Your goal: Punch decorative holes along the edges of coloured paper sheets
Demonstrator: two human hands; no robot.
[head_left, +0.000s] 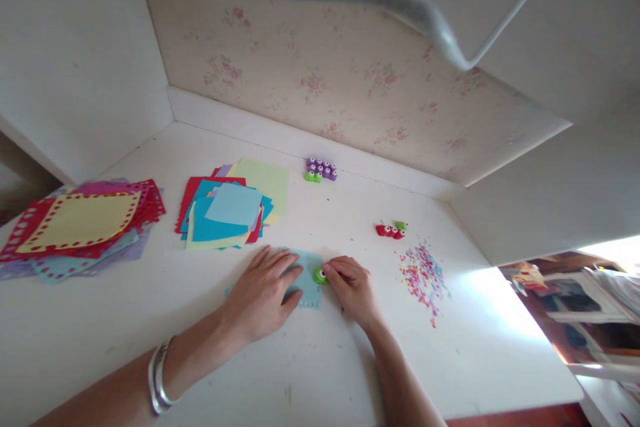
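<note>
A light blue sheet of paper (311, 297) lies on the white desk, with a row of small punched cut-outs along its near edge. My left hand (267, 290) rests flat across its left part, fingers spread, a silver bangle at the wrist. At the sheet's right edge sits a small green paper punch (319, 275) with a round white button. My right hand (350, 283) pinches it, thumb and forefinger at the button. The fingers partly hide the punch, so I cannot tell whether the button is pressed down.
Plain coloured paper (233, 203) is piled behind my left hand; punched sheets (80, 220) lie far left. Purple punches (327, 169) and green punches (313, 177) stand near the wall. Red punches (390, 231), another green one and scattered confetti (424, 273) are at right.
</note>
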